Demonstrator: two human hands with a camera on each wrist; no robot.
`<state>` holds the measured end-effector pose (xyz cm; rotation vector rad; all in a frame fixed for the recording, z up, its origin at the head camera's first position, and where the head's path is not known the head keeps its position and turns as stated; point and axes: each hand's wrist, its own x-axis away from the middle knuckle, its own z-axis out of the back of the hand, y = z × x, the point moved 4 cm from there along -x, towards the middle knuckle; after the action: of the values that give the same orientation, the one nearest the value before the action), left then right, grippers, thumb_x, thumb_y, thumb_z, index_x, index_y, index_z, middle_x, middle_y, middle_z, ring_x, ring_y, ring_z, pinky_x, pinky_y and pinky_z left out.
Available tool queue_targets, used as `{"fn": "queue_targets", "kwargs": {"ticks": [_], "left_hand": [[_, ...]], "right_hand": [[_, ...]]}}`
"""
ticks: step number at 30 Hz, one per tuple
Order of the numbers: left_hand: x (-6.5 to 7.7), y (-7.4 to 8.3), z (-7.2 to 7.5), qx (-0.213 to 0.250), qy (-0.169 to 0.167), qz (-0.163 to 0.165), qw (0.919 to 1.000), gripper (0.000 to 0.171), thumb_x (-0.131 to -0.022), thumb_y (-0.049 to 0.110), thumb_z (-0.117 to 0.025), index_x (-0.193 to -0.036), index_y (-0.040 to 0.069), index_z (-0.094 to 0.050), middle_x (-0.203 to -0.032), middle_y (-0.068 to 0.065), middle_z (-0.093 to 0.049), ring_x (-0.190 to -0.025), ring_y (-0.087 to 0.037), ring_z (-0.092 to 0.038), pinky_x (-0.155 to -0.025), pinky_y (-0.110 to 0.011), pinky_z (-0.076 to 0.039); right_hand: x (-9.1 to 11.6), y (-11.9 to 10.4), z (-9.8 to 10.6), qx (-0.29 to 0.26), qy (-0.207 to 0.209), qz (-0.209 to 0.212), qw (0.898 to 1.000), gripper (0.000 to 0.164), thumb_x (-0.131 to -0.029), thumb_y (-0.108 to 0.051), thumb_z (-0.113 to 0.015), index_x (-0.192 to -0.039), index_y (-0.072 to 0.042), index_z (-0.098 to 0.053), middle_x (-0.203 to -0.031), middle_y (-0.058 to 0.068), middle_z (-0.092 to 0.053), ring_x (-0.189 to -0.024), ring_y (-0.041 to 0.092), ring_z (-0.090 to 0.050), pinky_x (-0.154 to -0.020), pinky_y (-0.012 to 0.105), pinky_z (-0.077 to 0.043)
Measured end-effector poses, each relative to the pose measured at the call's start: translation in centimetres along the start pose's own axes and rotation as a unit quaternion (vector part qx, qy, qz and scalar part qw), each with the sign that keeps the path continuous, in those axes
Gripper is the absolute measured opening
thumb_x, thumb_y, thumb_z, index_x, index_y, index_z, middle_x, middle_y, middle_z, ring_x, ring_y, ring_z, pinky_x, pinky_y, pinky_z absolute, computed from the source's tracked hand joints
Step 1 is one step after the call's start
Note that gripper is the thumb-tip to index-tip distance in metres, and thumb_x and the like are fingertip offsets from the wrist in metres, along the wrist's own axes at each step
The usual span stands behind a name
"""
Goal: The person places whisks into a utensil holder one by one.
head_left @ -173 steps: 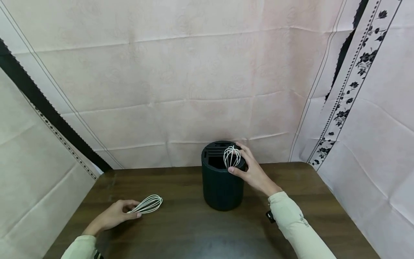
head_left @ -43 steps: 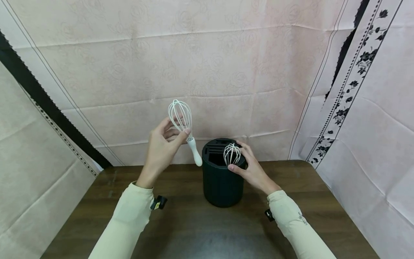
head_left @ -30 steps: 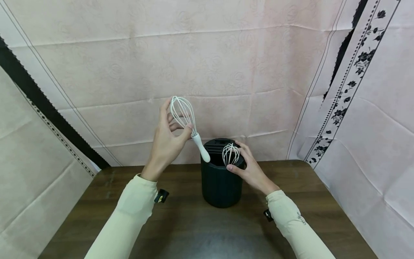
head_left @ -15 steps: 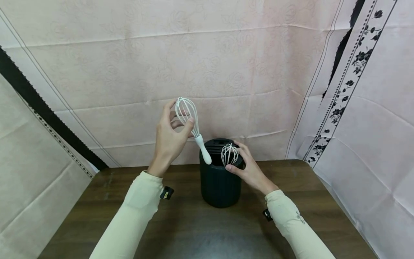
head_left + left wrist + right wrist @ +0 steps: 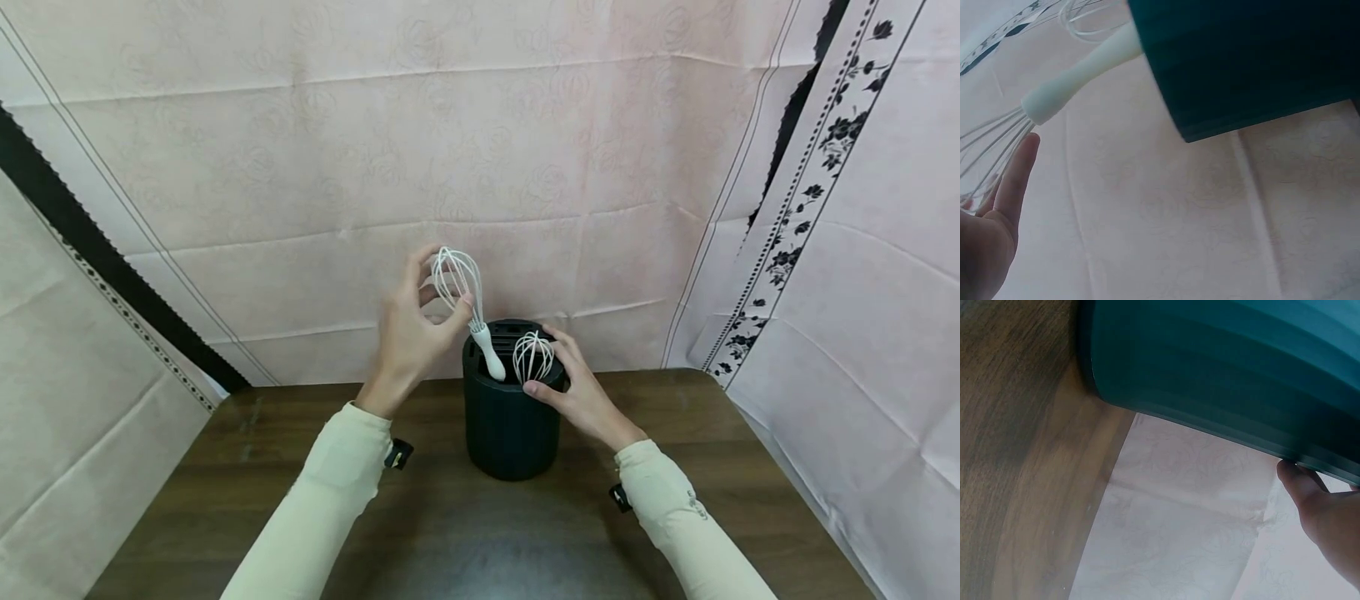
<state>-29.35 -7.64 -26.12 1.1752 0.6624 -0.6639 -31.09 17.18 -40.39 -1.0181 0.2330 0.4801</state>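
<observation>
My left hand pinches a white whisk by its wires, wire end up and handle slanting down to the right. The handle's tip is over the opening of a dark green utensil holder. In the left wrist view the whisk handle passes behind the holder's rim, so its end is hidden. A second whisk stands in the holder with only its wires showing. My right hand grips the holder's rim at the right, thumb in front and fingers behind. The right wrist view shows that thumb against the holder.
The holder stands on a dark brown wooden table, near its back edge. Slots cross the back of the holder's top. A pale patterned cloth hangs behind the table and down both sides.
My left hand has lifted its whisk from the table's left side, turned the handle downward and carried it right to the holder's opening. My right hand has stayed on the holder.
</observation>
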Motion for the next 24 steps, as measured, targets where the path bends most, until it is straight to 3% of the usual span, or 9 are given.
{"fn": "queue_targets", "kwargs": {"ticks": [4,10,16,24], "left_hand": [[0.6,-0.3,-0.4,-0.043,-0.018,-0.021,0.9987,0.070,-0.091,0.013,-0.077,-0.155,0.025,-0.051,-0.124,-0.014,-0.071,-0.099,-0.031,-0.078,-0.064,-0.029,-0.062],[1.6,-1.4,-1.1,-0.040,-0.050,-0.025,0.9976,0.068,-0.089,0.007,-0.081,-0.151,0.016,-0.055,-0.120,-0.022,-0.071,-0.092,-0.036,-0.078,-0.070,-0.033,-0.064],[2.9,-2.7,-1.8,-0.074,-0.075,-0.043,0.9935,0.065,-0.087,0.010,-0.083,-0.146,0.008,-0.055,-0.116,-0.016,-0.073,-0.094,-0.032,-0.078,-0.078,-0.042,-0.064],[3.9,-3.5,-3.1,-0.106,-0.125,-0.050,0.9852,0.061,-0.089,0.014,-0.081,-0.143,0.007,-0.054,-0.121,-0.011,-0.072,-0.103,-0.029,-0.075,-0.089,-0.041,-0.062]], "right_hand": [[0.0,-0.1,0.0,-0.005,0.001,0.006,1.000,0.071,-0.098,-0.044,-0.076,-0.159,-0.024,-0.045,-0.172,-0.005,-0.019,-0.157,0.028,-0.021,-0.122,0.067,-0.023],[0.1,0.2,0.0,-0.010,0.000,0.008,1.000,0.072,-0.098,-0.043,-0.076,-0.160,-0.023,-0.045,-0.172,-0.005,-0.020,-0.156,0.030,-0.023,-0.123,0.067,-0.023],[0.1,0.1,-0.1,-0.006,-0.001,0.008,1.000,0.076,-0.097,-0.048,-0.075,-0.161,-0.022,-0.042,-0.172,-0.004,-0.019,-0.156,0.030,-0.023,-0.122,0.067,-0.024],[0.0,0.2,0.1,-0.006,-0.001,0.011,1.000,0.079,-0.098,-0.048,-0.074,-0.164,-0.022,-0.038,-0.173,-0.002,-0.018,-0.156,0.031,-0.022,-0.122,0.068,-0.023]]}}
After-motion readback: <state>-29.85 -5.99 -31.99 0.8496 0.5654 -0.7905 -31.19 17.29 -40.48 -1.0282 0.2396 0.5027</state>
